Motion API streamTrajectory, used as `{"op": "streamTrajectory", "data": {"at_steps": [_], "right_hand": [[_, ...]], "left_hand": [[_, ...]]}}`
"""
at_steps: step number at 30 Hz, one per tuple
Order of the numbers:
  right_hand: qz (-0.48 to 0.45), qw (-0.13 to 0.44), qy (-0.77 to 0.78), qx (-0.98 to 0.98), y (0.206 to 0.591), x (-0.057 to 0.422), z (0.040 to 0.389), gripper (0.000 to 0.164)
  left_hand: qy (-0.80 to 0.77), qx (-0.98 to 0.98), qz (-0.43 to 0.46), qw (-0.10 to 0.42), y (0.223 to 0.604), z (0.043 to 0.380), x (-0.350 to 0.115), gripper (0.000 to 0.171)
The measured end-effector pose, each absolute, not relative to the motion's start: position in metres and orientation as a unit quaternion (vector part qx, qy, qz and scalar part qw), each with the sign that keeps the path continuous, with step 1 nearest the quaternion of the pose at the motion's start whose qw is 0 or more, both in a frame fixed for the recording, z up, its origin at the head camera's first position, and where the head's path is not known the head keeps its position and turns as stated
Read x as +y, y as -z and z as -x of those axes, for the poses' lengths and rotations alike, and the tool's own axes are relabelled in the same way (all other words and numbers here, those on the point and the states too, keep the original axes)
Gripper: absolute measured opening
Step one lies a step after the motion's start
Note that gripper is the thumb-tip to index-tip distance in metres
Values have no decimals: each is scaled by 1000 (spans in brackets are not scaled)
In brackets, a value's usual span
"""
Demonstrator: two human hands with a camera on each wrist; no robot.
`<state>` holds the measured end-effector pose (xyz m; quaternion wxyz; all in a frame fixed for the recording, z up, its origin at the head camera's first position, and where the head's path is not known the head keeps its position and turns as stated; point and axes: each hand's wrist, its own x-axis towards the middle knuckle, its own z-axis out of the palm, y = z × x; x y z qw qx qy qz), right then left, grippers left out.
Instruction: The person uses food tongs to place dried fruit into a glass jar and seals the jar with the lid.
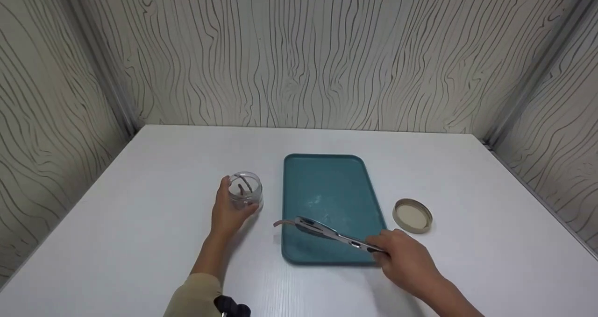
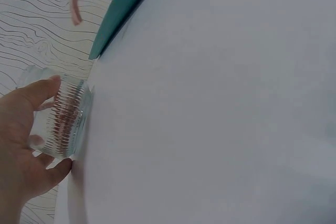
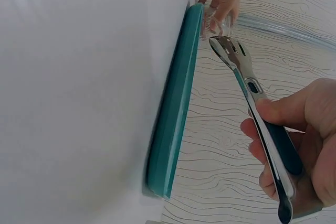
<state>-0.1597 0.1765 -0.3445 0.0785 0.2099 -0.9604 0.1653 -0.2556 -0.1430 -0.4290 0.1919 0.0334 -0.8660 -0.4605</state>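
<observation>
My left hand (image 1: 229,216) grips a clear glass jar (image 1: 254,198) from its left side, thumb in front and fingers around the back. Brownish strips (image 1: 241,189) lie inside the jar, seen through ribbed glass in the left wrist view. In my right hand (image 1: 407,263) is a pair of metal tongs (image 1: 334,234) with dark handle inlays, held over the front of the teal tray (image 1: 327,181). A thin pinkish-brown strip (image 1: 283,222) sticks out from the tongs' tips toward the jar. The same strip (image 2: 75,3) hangs above the tray's edge in the left wrist view.
A round lid (image 1: 413,215), beige inside, lies on the white table (image 1: 154,205) right of the tray. Wood-grain patterned panels (image 1: 299,55) stand behind the table and on both sides.
</observation>
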Motion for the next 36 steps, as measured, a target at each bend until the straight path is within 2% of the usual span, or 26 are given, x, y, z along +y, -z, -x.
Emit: {"op": "streamTrajectory", "data": {"at_steps": [14, 29, 36], "right_hand": [[-177, 136, -190, -956, 305, 172, 182, 19], [-203, 152, -203, -946, 289, 126, 204, 17], [-202, 133, -205, -948, 294, 104, 212, 20]], "left_hand": [[465, -865, -46, 184, 429, 257, -142, 87], [470, -864, -49, 172, 430, 257, -143, 89], [475, -862, -50, 168, 429, 257, -143, 89]]}}
